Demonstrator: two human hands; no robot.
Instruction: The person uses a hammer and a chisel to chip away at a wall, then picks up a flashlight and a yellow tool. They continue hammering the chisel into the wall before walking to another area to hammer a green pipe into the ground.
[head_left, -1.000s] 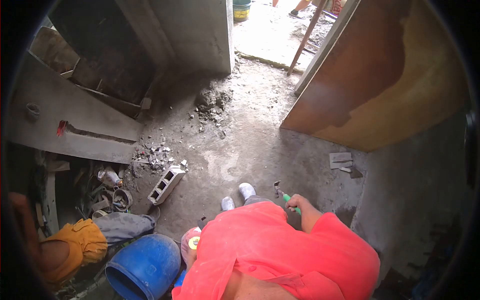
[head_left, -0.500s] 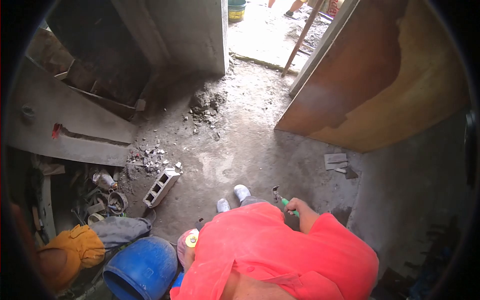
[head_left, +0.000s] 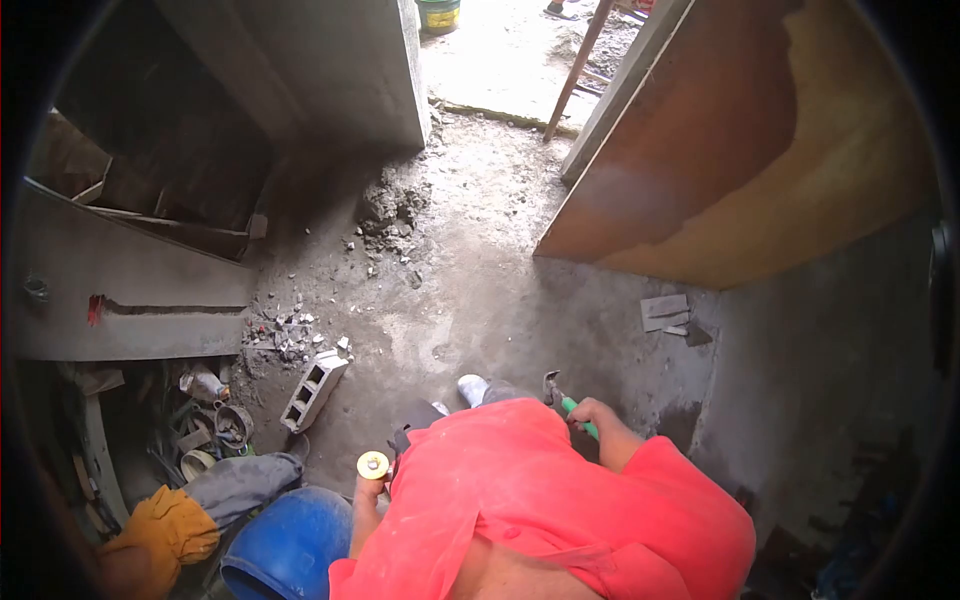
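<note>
In the head view my right hand (head_left: 596,414) is closed around the green handle of a claw hammer (head_left: 553,388), whose metal head points away from me. Closed as well, my left hand (head_left: 370,488) grips what looks like a chisel with a round yellow guard (head_left: 373,464), seen end-on with a metal stub at its centre. Its shaft is hidden below the disc. Both tools are held apart, on either side of my red shirt (head_left: 500,465).
A blue drum (head_left: 295,545) stands beside my left arm. Near it are orange and grey clothing (head_left: 175,525), apparently a person's. A hollow block (head_left: 315,390) and rubble (head_left: 395,210) lie ahead left. A board (head_left: 690,150) leans at right; tile pieces (head_left: 665,312) lie below.
My left hand and the yellow-guarded tool have come up and slightly left, so more of the hand shows. The right hand keeps its hold on the hammer. The view has shifted slightly.
</note>
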